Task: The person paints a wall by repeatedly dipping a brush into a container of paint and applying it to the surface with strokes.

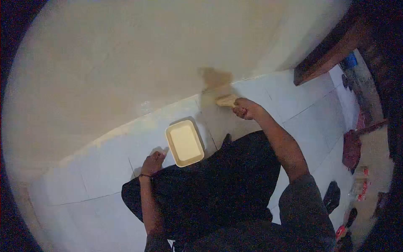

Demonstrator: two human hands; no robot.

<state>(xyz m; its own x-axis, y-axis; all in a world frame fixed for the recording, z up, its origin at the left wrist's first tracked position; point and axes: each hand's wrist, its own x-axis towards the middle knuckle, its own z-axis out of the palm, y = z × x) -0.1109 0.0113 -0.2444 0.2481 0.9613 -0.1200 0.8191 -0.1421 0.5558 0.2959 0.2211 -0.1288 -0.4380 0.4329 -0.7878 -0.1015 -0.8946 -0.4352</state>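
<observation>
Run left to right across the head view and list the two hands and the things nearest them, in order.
Left hand, cream tray, brush, right hand.

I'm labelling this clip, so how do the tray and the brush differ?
The tray rests on the floor, whereas the brush is gripped in the right hand. The tray looks clearly larger than the brush's visible part. The tray is a rounded rectangle with raised sides; the brush has no such rim. Both look yellowish.
</observation>
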